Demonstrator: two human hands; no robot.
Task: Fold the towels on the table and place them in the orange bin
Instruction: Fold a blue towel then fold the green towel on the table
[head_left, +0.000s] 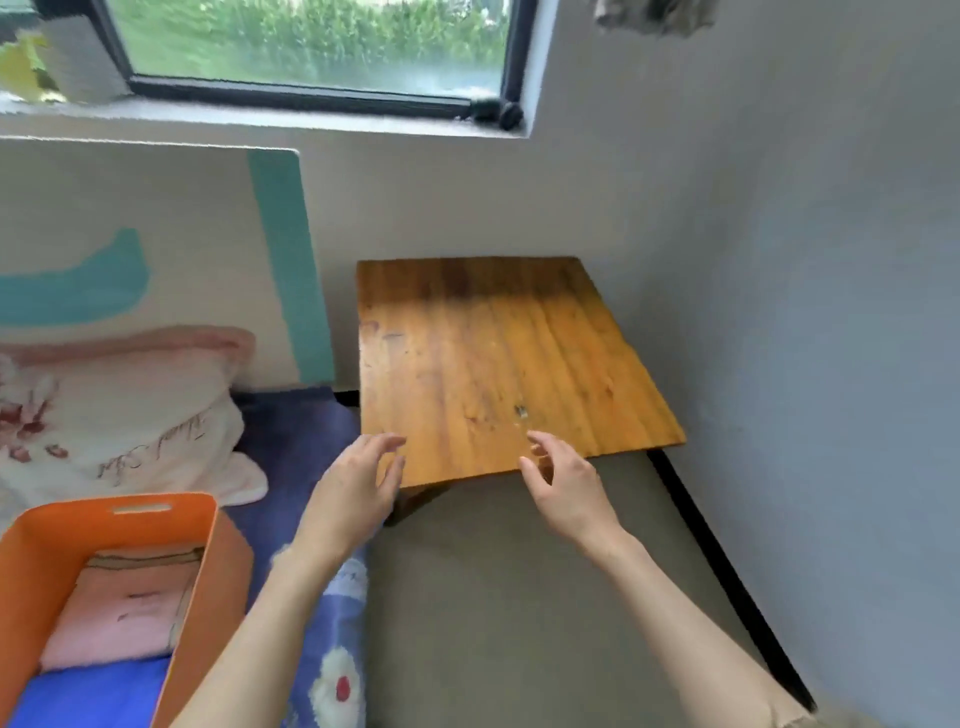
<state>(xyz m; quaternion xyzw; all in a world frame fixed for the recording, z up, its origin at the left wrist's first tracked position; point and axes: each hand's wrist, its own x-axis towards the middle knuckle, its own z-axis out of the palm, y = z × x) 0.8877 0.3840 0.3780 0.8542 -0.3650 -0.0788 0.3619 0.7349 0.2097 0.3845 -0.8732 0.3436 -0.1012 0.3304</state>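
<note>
The small wooden table (498, 358) stands against the wall with no towel on its top. My left hand (358, 483) hovers at the table's near left corner, fingers relaxed and holding nothing. My right hand (563, 483) hangs over the near edge, fingers loosely curled and empty. At the lower left stands the orange bin (208, 566). Inside it lie a folded pink towel (119, 618) and a blue towel (93, 696) nearer to me.
A white and pink pillow (124, 415) lies on the bed at left, above the bin. A blue flowered blanket (332, 649) runs between the bin and a grey mat (519, 597). A white and teal board (156, 249) leans under the window (311, 47).
</note>
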